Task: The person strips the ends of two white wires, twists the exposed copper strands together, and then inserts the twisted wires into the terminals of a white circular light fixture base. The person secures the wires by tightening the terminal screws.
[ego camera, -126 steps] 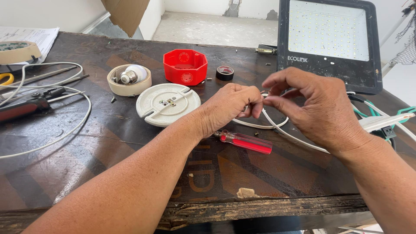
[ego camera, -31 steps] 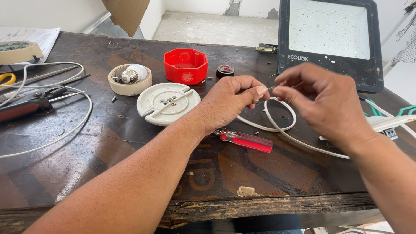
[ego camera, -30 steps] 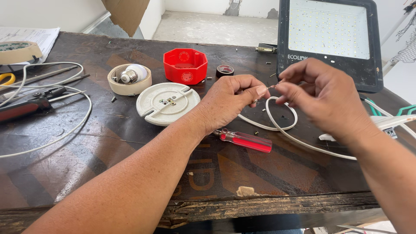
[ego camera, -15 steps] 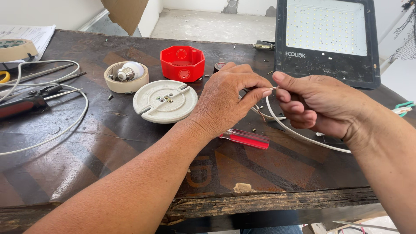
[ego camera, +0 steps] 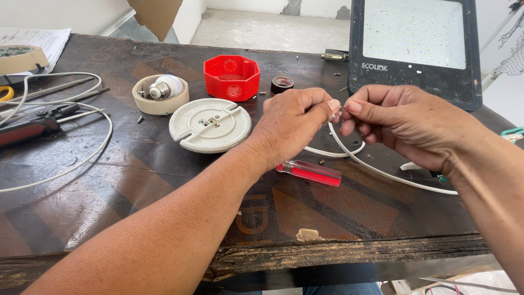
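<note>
Both hands meet above the middle of the dark wooden table. My left hand pinches the bare end of a thin white cable between thumb and forefinger. My right hand grips the same cable end from the other side, fingertips almost touching the left ones. The cable loops under my hands and trails off to the right. A red-handled screwdriver lies on the table just below my left hand. A round white ceiling-rose base sits to the left of my left hand.
A red octagonal junction box and a small black tape roll lie behind. A roll of tape holding a bulb sits left. A black floodlight panel stands at back right. Pliers and another white cable lie far left.
My hands have lifted slightly and drawn closer at the cable end. The camera view has shifted a little; the objects on the table have stayed put.
</note>
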